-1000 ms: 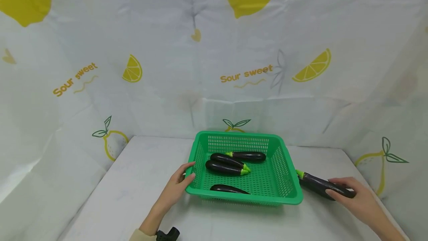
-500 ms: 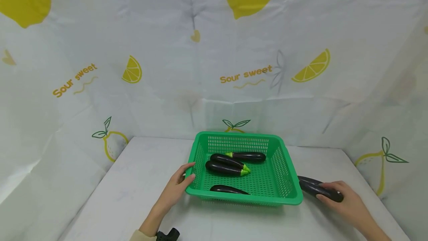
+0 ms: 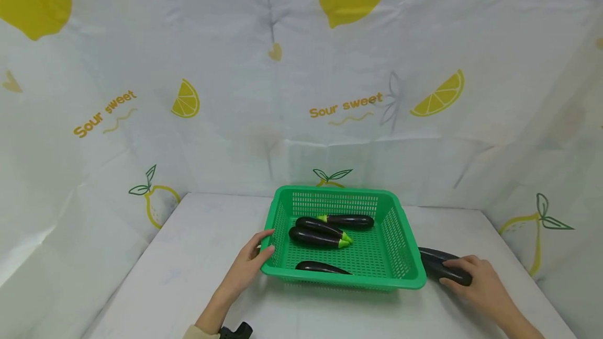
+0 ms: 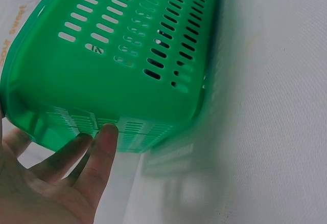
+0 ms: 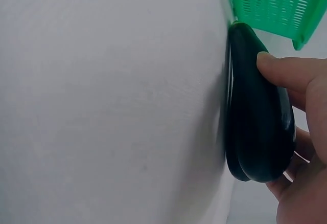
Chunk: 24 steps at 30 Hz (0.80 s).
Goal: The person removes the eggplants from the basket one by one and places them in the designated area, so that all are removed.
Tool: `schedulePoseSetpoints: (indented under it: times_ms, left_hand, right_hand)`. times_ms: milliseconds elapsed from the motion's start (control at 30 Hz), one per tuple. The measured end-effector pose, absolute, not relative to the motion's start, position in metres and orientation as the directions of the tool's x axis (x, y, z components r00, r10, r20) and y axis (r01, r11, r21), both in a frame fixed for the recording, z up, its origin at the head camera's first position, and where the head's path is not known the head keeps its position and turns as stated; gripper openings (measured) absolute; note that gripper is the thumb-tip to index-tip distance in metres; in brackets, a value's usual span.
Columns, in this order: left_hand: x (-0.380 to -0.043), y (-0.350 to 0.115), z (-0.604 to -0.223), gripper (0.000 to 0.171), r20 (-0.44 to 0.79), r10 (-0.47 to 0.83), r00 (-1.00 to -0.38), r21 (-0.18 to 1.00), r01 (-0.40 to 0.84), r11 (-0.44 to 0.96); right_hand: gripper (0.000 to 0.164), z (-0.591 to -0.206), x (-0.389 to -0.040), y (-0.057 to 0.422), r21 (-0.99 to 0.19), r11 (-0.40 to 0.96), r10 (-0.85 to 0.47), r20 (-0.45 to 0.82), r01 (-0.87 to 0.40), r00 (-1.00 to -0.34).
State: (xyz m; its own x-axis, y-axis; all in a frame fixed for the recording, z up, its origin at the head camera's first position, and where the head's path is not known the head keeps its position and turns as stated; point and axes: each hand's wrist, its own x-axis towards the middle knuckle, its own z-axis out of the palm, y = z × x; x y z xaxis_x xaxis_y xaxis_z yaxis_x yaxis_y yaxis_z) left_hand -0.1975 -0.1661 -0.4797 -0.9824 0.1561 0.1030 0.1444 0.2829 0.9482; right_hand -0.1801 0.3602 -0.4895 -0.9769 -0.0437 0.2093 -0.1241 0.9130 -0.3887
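Note:
A green plastic basket [image 3: 339, 280] stands on the table with several eggplants in it, including one [image 3: 349, 221] along the back and one [image 3: 320, 267] partly hidden by the front rim. My left hand [image 3: 249, 259] holds the basket's left rim; in the left wrist view its fingers [image 4: 104, 147] press against the outer wall. To the right of the basket, my right hand [image 3: 480, 284] grips an eggplant [image 3: 452, 272] near its thick end, thumb on one side and fingers on the other. Another eggplant [image 3: 435, 254] lies right beside it, its stem end hidden behind the basket.
The white table [image 3: 188, 276] extends to the left and in front of the basket. A white sheet with lemon prints [image 3: 235, 145] hangs behind and along both sides. A dark device [image 3: 237, 330] sits at the left wrist.
My right hand has moved left and lowered its eggplant beside the other one, close to the basket; the green stem end has gone out of sight behind the basket. The left hand stays put.

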Motion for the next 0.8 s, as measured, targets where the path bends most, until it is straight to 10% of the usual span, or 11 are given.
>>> schedulePoseSetpoints:
  times_ms: [800]
  left_hand:
    - [-0.1994,-0.1669,-0.4827,0.051,0.103,0.156,-0.982,0.949,0.144,0.280]
  right_hand:
    - [0.035,-0.4869,-0.1788,0.3540,-0.336,0.924,-0.090,0.266,-0.180,-0.960]
